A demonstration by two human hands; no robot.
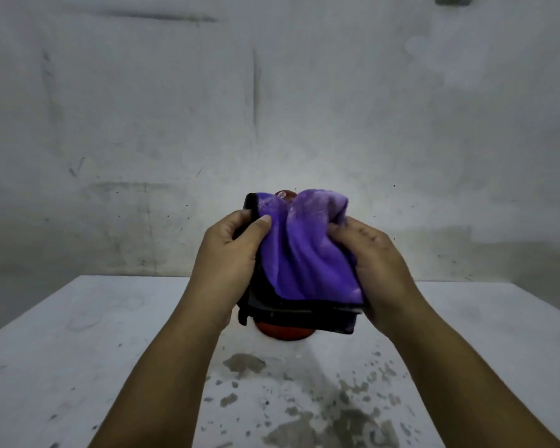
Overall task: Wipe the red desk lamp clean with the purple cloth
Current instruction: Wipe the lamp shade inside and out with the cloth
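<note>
Fingers of both hands curled, gripping purple cloth draped over red desk lamp on tabletop. Left hand clamps left edge, right hand bunches right side. Risk: lamp mostly hidden; uneven pull could tip it; wet patches nearby, base may slide.

Both forearms reach forward, left hand and right hand facing each other, fingers curled.

purple cloth with black edging, red lamp, grey stained table, grey wall
</note>
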